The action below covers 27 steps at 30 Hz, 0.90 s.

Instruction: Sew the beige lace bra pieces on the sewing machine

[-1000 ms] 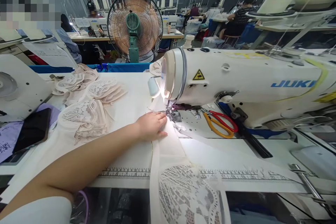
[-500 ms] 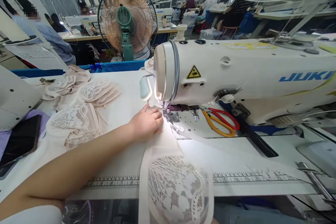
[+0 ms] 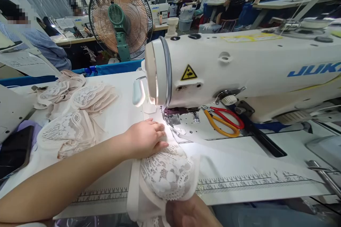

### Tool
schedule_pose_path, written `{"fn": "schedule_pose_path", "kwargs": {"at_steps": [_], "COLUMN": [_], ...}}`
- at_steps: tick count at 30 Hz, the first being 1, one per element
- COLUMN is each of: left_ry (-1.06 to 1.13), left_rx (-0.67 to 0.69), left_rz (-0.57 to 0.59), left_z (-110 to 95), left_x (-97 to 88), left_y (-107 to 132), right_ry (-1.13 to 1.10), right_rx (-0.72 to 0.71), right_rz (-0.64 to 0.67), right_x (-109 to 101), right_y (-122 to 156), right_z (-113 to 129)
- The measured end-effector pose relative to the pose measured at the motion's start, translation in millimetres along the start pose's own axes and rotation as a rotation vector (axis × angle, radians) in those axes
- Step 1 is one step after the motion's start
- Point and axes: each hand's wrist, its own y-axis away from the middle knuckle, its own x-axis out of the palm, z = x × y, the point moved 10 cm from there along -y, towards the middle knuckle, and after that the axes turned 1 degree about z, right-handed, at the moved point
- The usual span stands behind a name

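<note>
A pale lace bra (image 3: 167, 173) lies under the sewing machine (image 3: 218, 67), its cup toward me and its narrow far end near the needle area. My left hand (image 3: 146, 138) rests palm down on the fabric just left of the presser foot (image 3: 170, 117), fingers stretched out and lying flat. From below, at the front table edge, my right hand (image 3: 191, 211) holds the cup; its fingers are hidden beneath the lace. Behind the left hand, a pale fabric strip (image 3: 149, 108) shows past the needle.
Lace bra pieces (image 3: 77, 127) are heaped on the left, beside a dark phone (image 3: 16, 149). Orange-and-red-handled cutters (image 3: 223, 122) lie under the machine arm. A ruler strip (image 3: 229, 184) runs along the front edge. A large fan (image 3: 121, 17) stands behind; people sit at other machines.
The bra has moved away from me, its cup now nearer the needle. My left hand lies closer to the cup, and my right hand has come into view under it. The camera view has shifted.
</note>
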Motion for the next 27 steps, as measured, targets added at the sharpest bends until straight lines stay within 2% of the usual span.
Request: {"fn": "schedule_pose_path", "kwargs": {"at_steps": [4,10,16,22,27], "left_ry": [-0.057,-0.037,-0.075,-0.110,-0.130], "left_rx": [-0.023,-0.026,-0.060,-0.115,-0.141], "left_rz": [0.069,0.124,0.217,0.108,0.088], "left_z": [-0.9,-0.3,-1.7,-3.5,3.0], "left_x": [-3.7,-7.6,-4.9,-1.0,8.0], "left_y": [-2.2,-8.1,-9.8,-2.3,2.7], "right_ry": [-0.096,-0.368,-0.442,-0.420,-0.425], "right_rx": [0.023,-0.042,-0.152,-0.197,-0.244], "right_rz": [0.018,0.030,0.004,0.016,0.043], "right_x": [3.0,9.3,8.8,10.9,18.8], "right_y": [-11.8,-24.3,-32.2,-37.3,-43.1], "right_z": [-1.6,1.4,9.5,11.5,21.7]}}
